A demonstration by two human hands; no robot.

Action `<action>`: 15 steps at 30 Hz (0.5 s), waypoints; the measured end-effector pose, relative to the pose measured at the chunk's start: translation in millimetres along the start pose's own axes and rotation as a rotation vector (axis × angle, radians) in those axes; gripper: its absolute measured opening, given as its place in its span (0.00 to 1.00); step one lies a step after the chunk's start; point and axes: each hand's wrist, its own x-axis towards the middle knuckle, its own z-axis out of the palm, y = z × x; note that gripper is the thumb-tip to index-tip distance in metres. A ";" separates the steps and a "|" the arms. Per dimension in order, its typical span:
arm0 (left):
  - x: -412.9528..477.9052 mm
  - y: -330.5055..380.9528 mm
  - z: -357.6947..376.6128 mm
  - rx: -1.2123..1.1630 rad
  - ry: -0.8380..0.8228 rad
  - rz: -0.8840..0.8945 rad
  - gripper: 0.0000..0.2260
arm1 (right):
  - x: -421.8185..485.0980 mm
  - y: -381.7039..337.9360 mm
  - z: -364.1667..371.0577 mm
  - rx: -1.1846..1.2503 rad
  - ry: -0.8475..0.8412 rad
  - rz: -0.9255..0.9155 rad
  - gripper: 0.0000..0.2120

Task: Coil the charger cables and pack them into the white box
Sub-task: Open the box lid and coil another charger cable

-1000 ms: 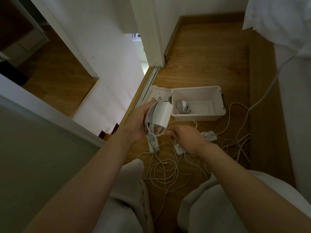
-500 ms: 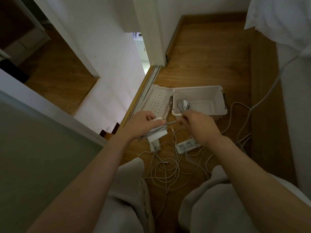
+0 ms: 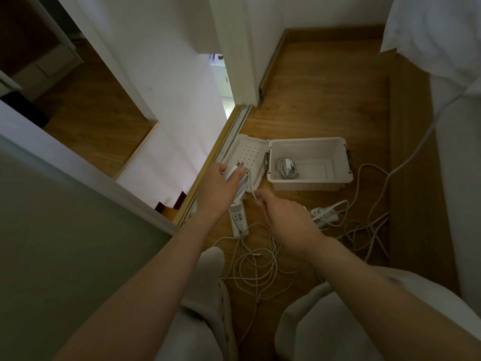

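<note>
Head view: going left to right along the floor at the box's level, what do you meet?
Left hand gripping a charger → perforated lid → coiled charger inside the box → right power strip → cable rising toward the bed.

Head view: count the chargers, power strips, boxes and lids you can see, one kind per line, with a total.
White box: 1
Lid: 1
Chargers: 2, coiled charger in the box, held charger in the left hand
Power strips: 2, near strip, far strip
Total: 6. Loose cables too tangled to count.
</note>
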 end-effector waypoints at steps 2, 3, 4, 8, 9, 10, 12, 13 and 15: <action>-1.0 4.6 0.7 -0.161 0.008 -0.093 0.11 | -2.2 -3.2 0.9 0.025 -0.008 -0.006 0.14; -1.4 7.1 0.2 -0.259 0.009 -0.152 0.11 | -3.5 -5.4 2.4 0.026 -0.018 -0.013 0.14; -1.8 9.7 -0.5 -0.353 0.007 -0.210 0.11 | -4.9 -8.3 4.3 0.025 -0.032 -0.022 0.15; -3.8 19.1 -4.3 -0.611 -0.039 -0.383 0.13 | -7.2 -16.3 9.1 0.041 -0.093 -0.047 0.14; -4.0 20.8 -5.1 -0.679 -0.061 -0.419 0.14 | -6.2 -15.9 8.9 0.043 -0.093 -0.053 0.13; -4.2 22.8 -5.6 -0.754 -0.086 -0.448 0.15 | -5.1 -14.5 8.6 0.040 -0.094 -0.062 0.13; -4.7 25.6 -6.7 -0.896 -0.135 -0.478 0.15 | -4.0 -11.3 9.1 0.028 -0.098 -0.095 0.11; -4.5 26.4 -7.2 -0.965 -0.158 -0.487 0.15 | -4.2 -9.8 9.6 0.029 -0.096 -0.116 0.11; -4.9 27.2 -8.5 -1.119 -0.203 -0.504 0.14 | -3.6 -6.5 11.5 0.065 -0.085 -0.137 0.11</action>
